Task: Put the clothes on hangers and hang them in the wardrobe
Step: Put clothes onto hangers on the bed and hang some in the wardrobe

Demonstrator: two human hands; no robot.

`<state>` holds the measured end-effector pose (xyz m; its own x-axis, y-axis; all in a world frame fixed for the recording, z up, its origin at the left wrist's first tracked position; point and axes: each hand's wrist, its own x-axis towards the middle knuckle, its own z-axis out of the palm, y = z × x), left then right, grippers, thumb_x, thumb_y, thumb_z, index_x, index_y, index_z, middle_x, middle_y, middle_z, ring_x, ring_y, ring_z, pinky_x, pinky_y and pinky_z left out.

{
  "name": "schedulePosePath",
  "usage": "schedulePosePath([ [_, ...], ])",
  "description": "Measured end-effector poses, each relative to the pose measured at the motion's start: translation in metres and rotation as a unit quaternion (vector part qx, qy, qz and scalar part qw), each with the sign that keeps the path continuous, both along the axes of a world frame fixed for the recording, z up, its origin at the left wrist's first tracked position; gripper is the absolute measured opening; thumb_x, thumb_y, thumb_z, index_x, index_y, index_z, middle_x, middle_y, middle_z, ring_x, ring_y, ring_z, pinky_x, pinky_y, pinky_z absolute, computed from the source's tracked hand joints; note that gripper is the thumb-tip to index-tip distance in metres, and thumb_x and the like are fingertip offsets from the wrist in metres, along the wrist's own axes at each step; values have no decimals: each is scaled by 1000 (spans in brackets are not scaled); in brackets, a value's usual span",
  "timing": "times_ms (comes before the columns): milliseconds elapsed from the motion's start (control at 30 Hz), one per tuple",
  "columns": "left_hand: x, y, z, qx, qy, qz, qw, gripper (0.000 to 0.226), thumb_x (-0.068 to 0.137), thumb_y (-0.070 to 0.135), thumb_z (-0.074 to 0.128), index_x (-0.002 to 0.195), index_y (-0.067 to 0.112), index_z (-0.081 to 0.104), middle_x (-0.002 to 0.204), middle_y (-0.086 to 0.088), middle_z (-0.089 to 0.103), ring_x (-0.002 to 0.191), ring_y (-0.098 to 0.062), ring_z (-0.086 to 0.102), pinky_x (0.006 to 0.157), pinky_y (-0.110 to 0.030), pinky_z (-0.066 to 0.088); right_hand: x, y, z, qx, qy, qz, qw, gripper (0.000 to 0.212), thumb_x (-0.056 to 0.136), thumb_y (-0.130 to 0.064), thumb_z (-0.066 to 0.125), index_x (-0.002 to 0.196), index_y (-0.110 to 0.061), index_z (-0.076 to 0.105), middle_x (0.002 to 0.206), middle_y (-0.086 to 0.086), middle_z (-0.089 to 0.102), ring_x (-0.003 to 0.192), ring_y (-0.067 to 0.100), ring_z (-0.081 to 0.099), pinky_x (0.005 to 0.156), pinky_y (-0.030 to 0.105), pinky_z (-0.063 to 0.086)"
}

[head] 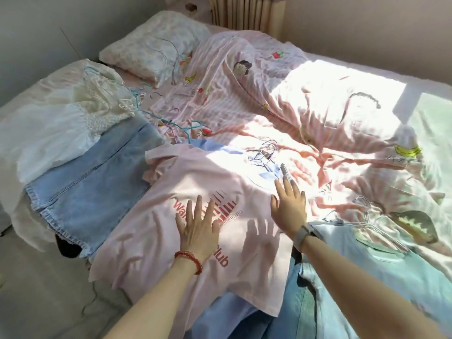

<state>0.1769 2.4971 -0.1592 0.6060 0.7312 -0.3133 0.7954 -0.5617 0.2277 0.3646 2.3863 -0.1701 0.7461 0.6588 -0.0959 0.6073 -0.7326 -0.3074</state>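
On the bed [367,77], 1 pink T-shirt [151,192] under 2 spread hands: left hand [199,228], right hand [289,209].

The bed [36,99] carries a pillow [151,45] and striped quilt [281,101]. A pink shirt [151,196], denim skirt [97,177], white garment [49,128] and wire hangers [367,211] lie on it.

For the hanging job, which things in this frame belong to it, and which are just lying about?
Job: pink T-shirt under both hands (left hand, right hand); denim skirt; white blouse; mint shirt; wire hangers; teal hangers.

Lying about: pillow; striped duvet; curtain.
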Motion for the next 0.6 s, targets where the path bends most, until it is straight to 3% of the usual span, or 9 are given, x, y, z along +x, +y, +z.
schedulePosePath([
  [133,-18,4,13,86,-16,8,996,54,94,32,30,146,32,12,156,2,2,142,-18,-6,111,-51,-7,-41,7,16,36,-15,89,995,47,90,-18,44,137,-13,38,149,11,29,138,31,22,109,54,18],
  [300,-91,-4,33,120,-48,65,989,52,94,30,37,144,29,24,155,2,13,143,-17,4,110,-46,-6,-112,18,47,94,-19,177,979,43,86,-13,55,128,-8,51,138,16,45,132,38,35,107,57,21],
  [433,-184,-32,54,161,-99,168,968,45,86,16,57,131,17,51,142,-8,43,134,-27,35,107,-55,16,-192,21,70,109,-14,258,960,39,81,-12,62,120,-7,59,128,14,56,124,38,46,102,58,32],
  [500,-239,-53,62,189,-88,215,954,41,83,15,55,123,12,58,134,-11,52,127,-31,45,101,-60,27,-240,21,78,112,3,315,942,38,83,-14,59,121,-8,57,129,13,55,126,37,43,103,59,32],
  [600,-325,-91,75,194,-60,310,929,41,81,21,48,118,10,61,129,-13,55,123,-32,48,98,-61,30,-319,18,87,80,21,433,897,42,93,-22,41,134,-15,43,144,6,39,139,27,24,113,51,15],
])
